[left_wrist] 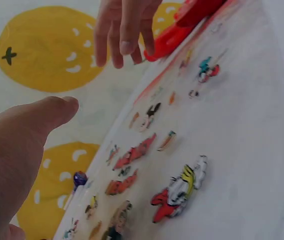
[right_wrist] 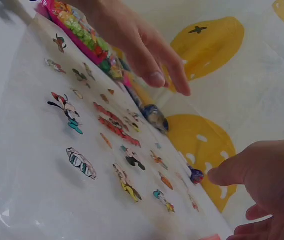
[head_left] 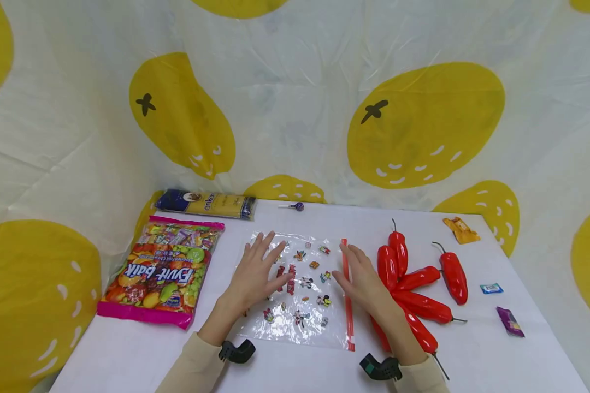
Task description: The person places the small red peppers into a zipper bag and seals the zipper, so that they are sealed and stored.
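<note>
A clear zip bag [head_left: 310, 333] printed with small cartoon figures lies flat on the white table, its red zip edge [head_left: 349, 322] facing right. Over the bag's left part is my left hand [head_left: 255, 273], fingers spread and holding nothing. My right hand [head_left: 366, 281] is above the red edge, its fingers loosely bent and free of any object. From the left wrist, the right hand [left_wrist: 126, 30] appears beyond the bag, thumb of the left hand [left_wrist: 16, 140] in front. In the right wrist view both hands show above the printed plastic [right_wrist: 71, 195].
Left of the bag lies a fruit candy pack [head_left: 157, 273], with a spaghetti pack [head_left: 206, 203] behind it. A lollipop [head_left: 298, 206] is at the back. Several red peppers [head_left: 425, 305] lie right, near an orange wrapper [head_left: 461, 230], a blue sweet [head_left: 491, 288] and a purple sweet [head_left: 509, 321].
</note>
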Motion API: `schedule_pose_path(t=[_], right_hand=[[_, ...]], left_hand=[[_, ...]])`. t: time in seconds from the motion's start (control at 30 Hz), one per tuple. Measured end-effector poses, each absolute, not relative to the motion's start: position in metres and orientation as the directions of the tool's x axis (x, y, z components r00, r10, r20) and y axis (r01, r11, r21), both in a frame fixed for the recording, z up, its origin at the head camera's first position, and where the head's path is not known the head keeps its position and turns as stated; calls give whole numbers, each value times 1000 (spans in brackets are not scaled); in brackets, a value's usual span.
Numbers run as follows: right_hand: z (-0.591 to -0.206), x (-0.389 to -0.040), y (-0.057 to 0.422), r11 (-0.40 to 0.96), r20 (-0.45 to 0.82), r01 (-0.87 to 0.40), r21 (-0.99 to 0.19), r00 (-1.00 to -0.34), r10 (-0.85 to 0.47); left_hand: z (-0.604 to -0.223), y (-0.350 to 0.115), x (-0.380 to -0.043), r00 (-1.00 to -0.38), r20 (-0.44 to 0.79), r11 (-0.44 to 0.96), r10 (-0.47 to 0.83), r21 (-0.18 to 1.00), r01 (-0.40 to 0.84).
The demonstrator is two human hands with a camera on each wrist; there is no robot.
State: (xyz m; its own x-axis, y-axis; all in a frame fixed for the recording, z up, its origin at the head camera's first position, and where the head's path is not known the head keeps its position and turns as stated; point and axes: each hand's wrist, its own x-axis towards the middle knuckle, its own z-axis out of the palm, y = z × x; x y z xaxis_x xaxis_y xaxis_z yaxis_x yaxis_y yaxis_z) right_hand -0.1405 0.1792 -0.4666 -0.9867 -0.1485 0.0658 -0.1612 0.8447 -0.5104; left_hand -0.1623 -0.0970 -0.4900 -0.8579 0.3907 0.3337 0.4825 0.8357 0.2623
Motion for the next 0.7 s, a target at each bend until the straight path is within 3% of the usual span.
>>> schedule_pose_path(t=[0.2,0.7], right_hand=[[-472,-139,176,864,-37,-61,-500,-995,-92],[-479,-136,170,848,-84,62,-526,-996,21]], left_hand=[[-502,-95,-159,-877,246,837,412,279,471],[-520,-89,-155,-852,176,806,494,276,524]])
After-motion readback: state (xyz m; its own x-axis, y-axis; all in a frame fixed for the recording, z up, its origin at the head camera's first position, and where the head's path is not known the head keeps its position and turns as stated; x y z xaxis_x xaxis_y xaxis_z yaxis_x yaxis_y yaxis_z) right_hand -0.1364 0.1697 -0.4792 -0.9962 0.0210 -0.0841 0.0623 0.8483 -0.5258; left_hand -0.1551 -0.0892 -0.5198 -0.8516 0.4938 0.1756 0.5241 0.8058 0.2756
